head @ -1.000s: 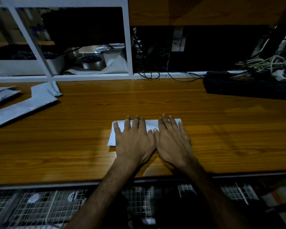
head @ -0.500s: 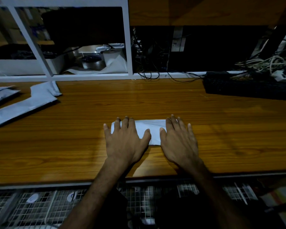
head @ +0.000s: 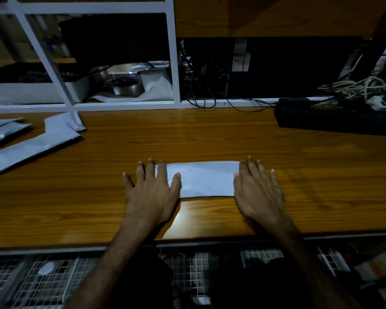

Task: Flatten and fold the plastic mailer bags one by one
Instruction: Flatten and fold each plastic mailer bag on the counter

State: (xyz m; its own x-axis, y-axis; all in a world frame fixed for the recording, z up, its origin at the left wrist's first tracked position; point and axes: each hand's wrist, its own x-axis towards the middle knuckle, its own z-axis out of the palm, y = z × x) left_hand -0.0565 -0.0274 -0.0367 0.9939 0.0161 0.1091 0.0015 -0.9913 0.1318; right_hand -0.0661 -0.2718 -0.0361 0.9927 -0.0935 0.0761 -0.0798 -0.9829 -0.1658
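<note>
Between the two flat hands, on the wooden desk (head: pixel 210 134), lies a folded white plastic mailer bag (head: pixel 206 178), a long narrow strip running left to right, smooth with faint creases and one small dark speck near its far edge; no print or label on it can be read. The left hand (head: pixel 153 192) lies palm down over the strip's left end, fingers straight and spread, thumb resting on the plastic, gripping nothing. The right hand (head: pixel 257 190) lies palm down over the right end, fingers straight and close together, likewise holding nothing. Well to the left of the left hand lie more grey mailer bags (head: pixel 35 143), unfolded. Beyond the right hand sits a black keyboard (head: pixel 334 119), with tangled cables (head: pixel 357 85) behind it. Pale stickers on the dark box (head: pixel 299 68) at the back are too dim to read.
</note>
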